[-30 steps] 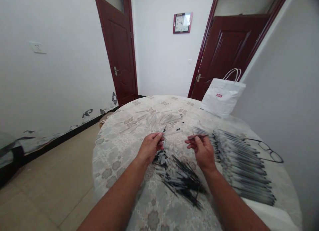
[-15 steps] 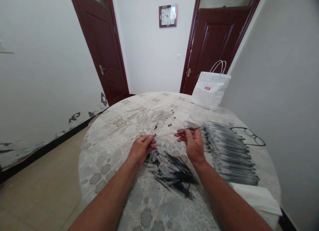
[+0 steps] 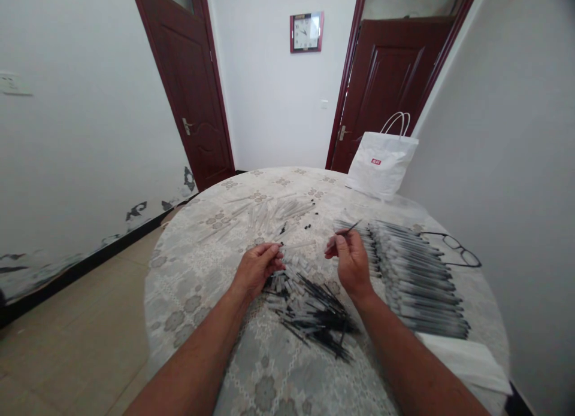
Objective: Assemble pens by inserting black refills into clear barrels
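Note:
My left hand [image 3: 258,267] is closed around a clear pen barrel [image 3: 299,246] that points right across the table. My right hand [image 3: 351,260] pinches a thin black refill [image 3: 349,228] that angles up and to the right. Both hands hover over a round table covered with a lace-patterned cloth [image 3: 197,272]. Just below and between the hands lies a loose pile of black refills and small pen parts [image 3: 312,311]. To the right of my right hand lies a long row of assembled pens [image 3: 413,278].
Clear empty barrels [image 3: 274,211] and a few small black caps [image 3: 309,224] lie farther back on the table. A white paper bag [image 3: 381,164] stands at the far edge, eyeglasses [image 3: 453,248] at the right, white paper [image 3: 467,359] near the front right. Two dark doors and a wall clock stand behind.
The refill in my right hand has tipped upward and its tip has moved away from the barrel in my left hand. The view has shifted slightly.

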Action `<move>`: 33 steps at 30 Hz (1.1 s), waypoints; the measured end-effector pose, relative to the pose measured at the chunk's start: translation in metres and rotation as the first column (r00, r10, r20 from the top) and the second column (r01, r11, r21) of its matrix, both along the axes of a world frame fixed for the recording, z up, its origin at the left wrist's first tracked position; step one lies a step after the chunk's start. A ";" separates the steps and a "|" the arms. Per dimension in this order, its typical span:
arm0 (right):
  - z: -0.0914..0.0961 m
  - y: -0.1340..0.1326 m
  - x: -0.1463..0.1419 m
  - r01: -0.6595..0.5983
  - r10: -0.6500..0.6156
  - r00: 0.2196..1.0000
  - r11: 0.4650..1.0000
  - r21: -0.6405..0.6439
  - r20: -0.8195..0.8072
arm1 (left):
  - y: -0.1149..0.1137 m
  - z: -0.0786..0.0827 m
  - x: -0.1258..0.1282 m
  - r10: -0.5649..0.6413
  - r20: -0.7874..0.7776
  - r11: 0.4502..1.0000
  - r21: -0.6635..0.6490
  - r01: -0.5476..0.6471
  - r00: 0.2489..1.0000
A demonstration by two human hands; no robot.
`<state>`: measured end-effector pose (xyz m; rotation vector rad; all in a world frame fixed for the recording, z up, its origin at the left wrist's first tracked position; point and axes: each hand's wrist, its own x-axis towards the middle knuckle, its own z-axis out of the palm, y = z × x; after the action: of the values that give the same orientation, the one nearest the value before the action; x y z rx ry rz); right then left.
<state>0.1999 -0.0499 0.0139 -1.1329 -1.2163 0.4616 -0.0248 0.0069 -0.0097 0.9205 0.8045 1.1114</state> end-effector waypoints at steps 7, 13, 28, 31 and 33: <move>-0.002 0.002 0.018 0.165 -0.135 0.561 0.985 0.049 0.817 | 0.004 0.005 -0.005 0.127 0.115 0.991 0.012 -0.130 0.985; -0.007 0.004 0.022 0.204 -0.150 0.433 0.977 0.065 0.889 | 0.007 0.001 -0.007 0.167 0.111 0.985 0.027 -0.171 0.980; -0.007 0.004 0.023 0.199 -0.155 0.363 0.976 0.086 0.919 | 0.004 0.004 -0.004 0.139 0.109 0.989 0.030 -0.143 0.984; -0.007 0.004 0.024 0.205 -0.158 0.360 0.975 0.087 0.920 | 0.004 0.004 -0.004 0.147 0.113 0.988 0.034 -0.151 0.983; -0.008 0.005 0.024 0.205 -0.163 0.361 0.974 0.093 0.918 | 0.004 0.004 -0.005 0.154 0.118 0.987 0.032 -0.159 0.981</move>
<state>0.2242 -0.0450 0.0061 -1.6196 -2.0185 -0.4653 -0.0294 0.0109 -0.0059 0.8306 0.7712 1.3106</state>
